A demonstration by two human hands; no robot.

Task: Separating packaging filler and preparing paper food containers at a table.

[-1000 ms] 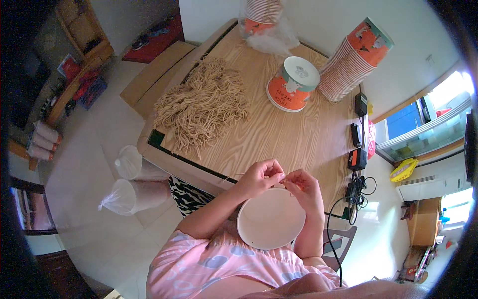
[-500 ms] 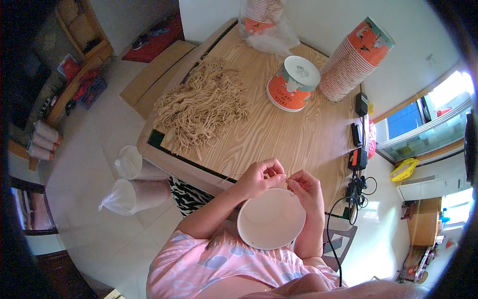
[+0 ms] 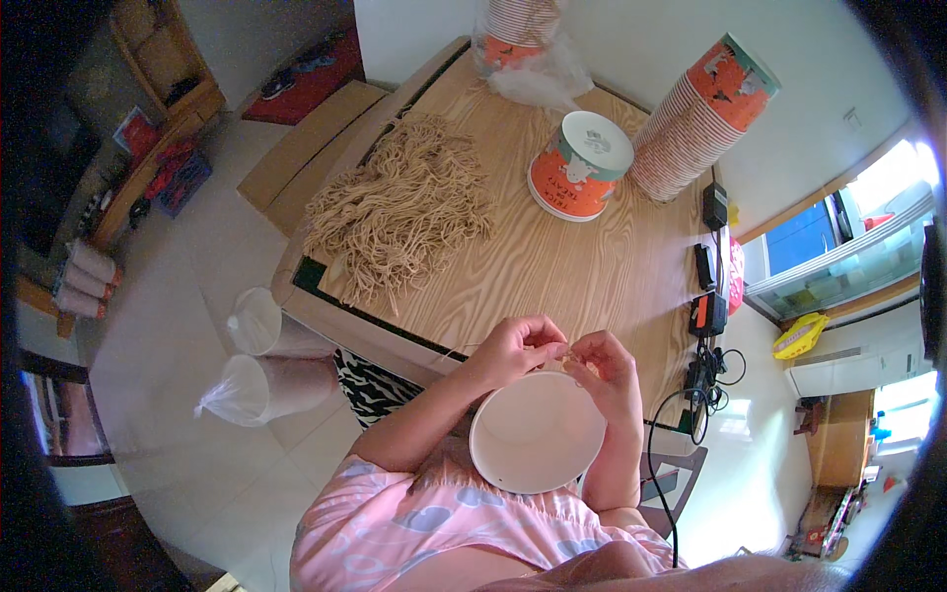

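In my lap rests a white-lined paper bucket [image 3: 539, 434], its round mouth facing up toward me. Over its far rim my left hand [image 3: 521, 349] is closed in a pinch. Close beside it, my right hand [image 3: 608, 373] pinches too, its fingertips almost touching the left ones. Between them shows a bit of thin tan cord [image 3: 564, 361]; its course at the rim is too small to make out. A heap of similar tan cords [image 3: 409, 212] lies on the left of the wooden table [image 3: 552, 281].
An orange and green bucket [image 3: 582, 168] stands upside down on the table. Behind it leans a tall nested stack [image 3: 702, 118]; another stack [image 3: 518, 39] sits in clear plastic. Black power adapters [image 3: 708, 314] and cables line the right edge. Bagged stacks [image 3: 281, 390] lie on the floor.
My right hand's fingers have shifted slightly and bent closer to the left fingertips. The bucket and the left hand stay almost in place.
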